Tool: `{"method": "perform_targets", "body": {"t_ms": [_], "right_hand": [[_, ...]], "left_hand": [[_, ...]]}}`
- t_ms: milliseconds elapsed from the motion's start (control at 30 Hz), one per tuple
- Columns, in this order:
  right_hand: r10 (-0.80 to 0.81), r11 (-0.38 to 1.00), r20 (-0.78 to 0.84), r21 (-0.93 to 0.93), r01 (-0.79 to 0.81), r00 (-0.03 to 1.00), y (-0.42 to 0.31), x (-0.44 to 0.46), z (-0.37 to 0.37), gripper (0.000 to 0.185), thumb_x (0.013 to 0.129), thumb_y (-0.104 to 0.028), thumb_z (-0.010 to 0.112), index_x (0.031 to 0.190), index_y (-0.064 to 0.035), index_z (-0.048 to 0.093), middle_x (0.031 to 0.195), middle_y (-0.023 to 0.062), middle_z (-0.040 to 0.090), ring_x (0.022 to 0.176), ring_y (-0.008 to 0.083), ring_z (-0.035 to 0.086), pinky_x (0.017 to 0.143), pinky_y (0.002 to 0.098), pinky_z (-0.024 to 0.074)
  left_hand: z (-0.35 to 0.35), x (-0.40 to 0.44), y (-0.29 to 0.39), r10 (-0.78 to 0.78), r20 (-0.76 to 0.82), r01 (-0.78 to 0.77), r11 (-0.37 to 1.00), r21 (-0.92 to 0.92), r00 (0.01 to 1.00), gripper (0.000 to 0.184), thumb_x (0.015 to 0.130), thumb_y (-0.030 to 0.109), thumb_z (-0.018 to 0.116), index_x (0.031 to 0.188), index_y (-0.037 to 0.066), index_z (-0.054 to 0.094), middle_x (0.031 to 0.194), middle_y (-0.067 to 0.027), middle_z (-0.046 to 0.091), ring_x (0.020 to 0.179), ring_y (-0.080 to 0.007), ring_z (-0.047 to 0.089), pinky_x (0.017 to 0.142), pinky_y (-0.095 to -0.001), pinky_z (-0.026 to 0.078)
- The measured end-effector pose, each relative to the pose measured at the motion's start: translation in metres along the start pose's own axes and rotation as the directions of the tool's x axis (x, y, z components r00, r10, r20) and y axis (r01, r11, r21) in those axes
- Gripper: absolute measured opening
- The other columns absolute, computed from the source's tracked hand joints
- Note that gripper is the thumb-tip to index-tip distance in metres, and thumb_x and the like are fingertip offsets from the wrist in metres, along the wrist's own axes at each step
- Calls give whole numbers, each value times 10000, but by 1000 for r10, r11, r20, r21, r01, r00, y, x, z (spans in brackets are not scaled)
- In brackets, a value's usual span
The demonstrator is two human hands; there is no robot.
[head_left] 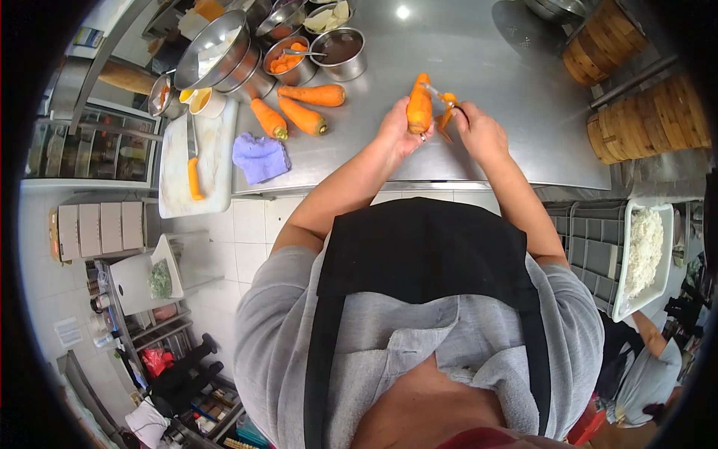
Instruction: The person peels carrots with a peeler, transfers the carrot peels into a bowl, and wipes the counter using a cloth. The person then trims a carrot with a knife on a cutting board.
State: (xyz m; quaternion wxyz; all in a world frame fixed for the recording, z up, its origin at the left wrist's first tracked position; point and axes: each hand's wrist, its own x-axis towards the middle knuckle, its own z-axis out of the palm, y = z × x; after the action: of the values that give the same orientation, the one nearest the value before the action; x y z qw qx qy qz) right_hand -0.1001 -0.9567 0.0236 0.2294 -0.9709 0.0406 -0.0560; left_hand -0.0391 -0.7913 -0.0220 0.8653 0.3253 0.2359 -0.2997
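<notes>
In the head view, my left hand (400,133) is wrapped round an orange carrot (419,112), held tilted upward over the steel counter. My right hand (480,132) grips a peeler (434,91), whose blade end lies against or very close to the carrot's right side. Orange peel strips (444,123) hang between the carrot and my right hand. Three more whole carrots (303,117) lie on the counter to the left of my hands. A folded purple cloth (260,158) sits below them, near the counter's front edge.
A white cutting board (173,168) bears a knife with a yellow handle (194,178). Steel bowls and pots (349,69) crowd the back left, one with cut carrot. Bamboo steamers (649,120) stand at right, above a white tray of shredded food (628,290). Another person (651,374) is lower right.
</notes>
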Motion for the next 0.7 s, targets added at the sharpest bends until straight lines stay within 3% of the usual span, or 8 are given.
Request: {"method": "perform_targets", "body": {"t_ms": [200,267,500,567,700], "right_hand": [[-193,981,-51,-21,192,980,-13,-39,-1,244,917,-310,541,1036,-107,606,888,114,655,775,331,644,650,433,509],[-223,975,-110,-9,224,969,-11,-41,0,249,911,-331,544,937,-93,609,793,110,639,685,327,638,580,431,511],[-149,989,-92,-11,149,985,-4,-8,20,278,926,-360,497,960,-107,607,820,132,649,753,350,640,645,467,508],[-24,999,3,-27,24,1000,10,15,25,315,929,-384,463,999,-110,601,914,140,666,843,355,640,721,478,501],[39,996,117,-82,-30,992,15,55,26,339,933,-392,441,1045,-114,600,1003,135,667,925,337,634,778,458,499]], "left_hand": [[10,2,4,13,-10,-13,999,35,1000,373,983,389,368,1129,67,490,1022,-121,545,851,-256,551,631,-355,492],[5,9,1,32,7,-32,999,39,999,370,984,391,358,1113,76,502,1011,-113,552,863,-248,552,626,-351,486],[4,2,-4,15,1,-15,999,31,1000,384,982,391,342,1128,64,482,994,-108,549,827,-237,562,613,-332,503],[-5,6,-8,-8,93,6,1000,23,996,392,982,394,341,1131,56,472,986,-117,548,792,-232,567,605,-322,511],[-6,-4,-6,22,50,-25,997,71,998,400,983,394,339,1124,43,470,958,-128,547,760,-222,566,604,-313,511]]}}
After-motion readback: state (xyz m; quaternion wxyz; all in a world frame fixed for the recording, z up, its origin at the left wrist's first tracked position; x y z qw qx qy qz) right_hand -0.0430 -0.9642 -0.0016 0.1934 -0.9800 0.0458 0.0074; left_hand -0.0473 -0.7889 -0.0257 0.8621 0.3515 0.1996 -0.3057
